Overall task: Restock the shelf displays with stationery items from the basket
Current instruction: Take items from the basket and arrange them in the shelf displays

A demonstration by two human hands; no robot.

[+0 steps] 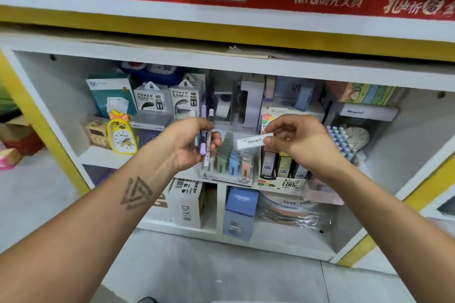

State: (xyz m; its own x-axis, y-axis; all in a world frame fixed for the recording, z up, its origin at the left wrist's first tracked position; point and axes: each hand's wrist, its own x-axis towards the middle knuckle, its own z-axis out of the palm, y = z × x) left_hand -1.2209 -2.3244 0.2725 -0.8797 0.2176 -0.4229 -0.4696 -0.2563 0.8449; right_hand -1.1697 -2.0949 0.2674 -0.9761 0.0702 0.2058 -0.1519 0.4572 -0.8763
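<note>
Upright pens (206,140) bunched together; small white labelled tube (251,142) horizontal above display boxes (246,170).

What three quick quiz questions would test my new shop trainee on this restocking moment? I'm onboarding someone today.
1. True or false: the left hand grips several slim pens upright.
2. Which hand pinches the small white labelled tube? A) left B) right C) neither
3. Fill in: the yellow duck-shaped alarm clock stands to the ___ of both hands.

Key: 1 true; 2 B, the right hand; 3 left.
</note>
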